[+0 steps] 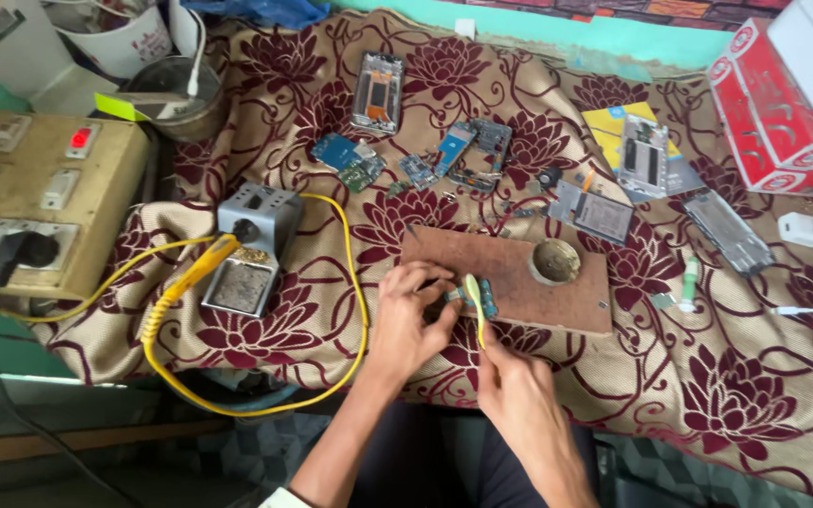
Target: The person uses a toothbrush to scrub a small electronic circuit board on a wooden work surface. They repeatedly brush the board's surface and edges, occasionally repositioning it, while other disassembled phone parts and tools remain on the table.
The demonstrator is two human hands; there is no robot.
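A small blue-green circuit board (482, 297) is lying on the flat brown wooden board (557, 287), just below the middle of the frame. It is pinched by the curled fingers of the left hand (408, 315). A thin yellow-handled tool (474, 299) is gripped in the closed right hand (519, 395), its tip on the little board. The step looks like careful picking at the part. A steady hold and a gentle touch are needed next.

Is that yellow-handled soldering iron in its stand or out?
In: the yellow-handled soldering iron rests on the grey metal stand, away from both hands.
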